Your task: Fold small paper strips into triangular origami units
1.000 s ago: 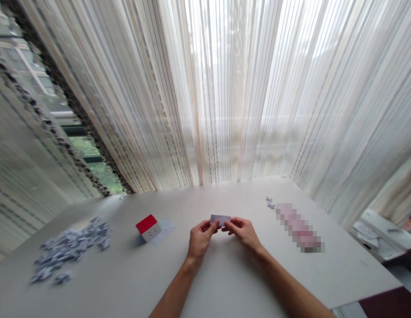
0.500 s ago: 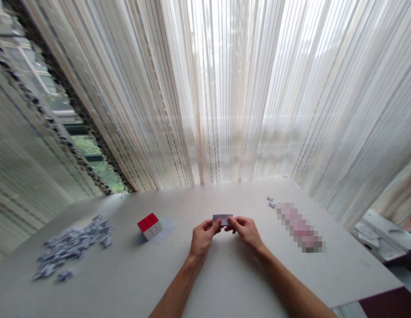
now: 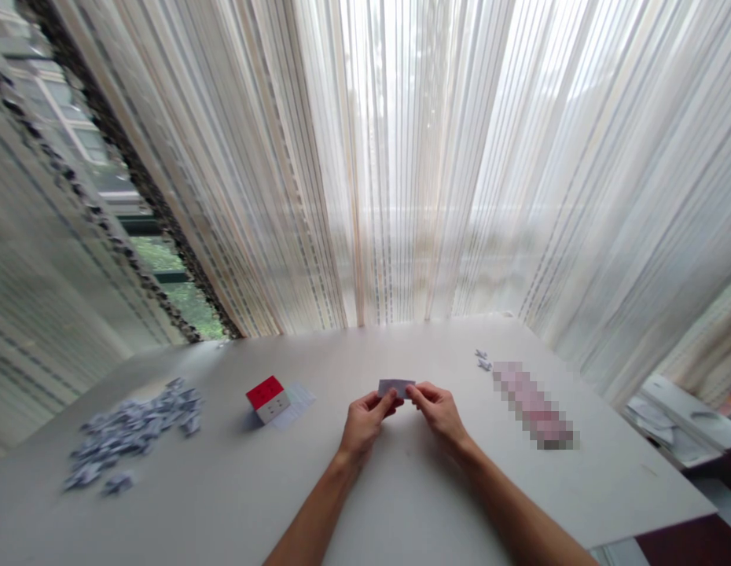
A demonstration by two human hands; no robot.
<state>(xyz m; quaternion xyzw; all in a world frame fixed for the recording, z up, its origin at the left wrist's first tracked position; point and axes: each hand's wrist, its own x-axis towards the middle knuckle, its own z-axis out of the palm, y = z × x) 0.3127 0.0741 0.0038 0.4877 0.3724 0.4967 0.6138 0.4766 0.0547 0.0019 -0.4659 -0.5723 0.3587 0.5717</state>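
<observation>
Between my two hands is a small grey-white slip of paper (image 3: 397,387), held just above the white table. My left hand (image 3: 365,420) pinches its left part, thumb on the near face. My right hand (image 3: 439,410) grips the right end between thumb and fingers. Some fingertips are hidden behind the slip. To the left of my hands sits a red and white puzzle cube (image 3: 269,399), on or against a pale printed sheet (image 3: 298,401). Farther left lies a pile of folded grey-white paper pieces (image 3: 135,428).
The white table (image 3: 224,503) reaches to striped sheer curtains (image 3: 401,196) at the back. A couple of small folded papers (image 3: 483,362) lie beyond my right hand, near a blurred-out pinkish strip (image 3: 534,405). A white unit with papers (image 3: 666,420) stands past the right edge.
My hands stay nearly in place with the slip between them. The right fingers have shifted slightly on its end. The view has moved a little.
</observation>
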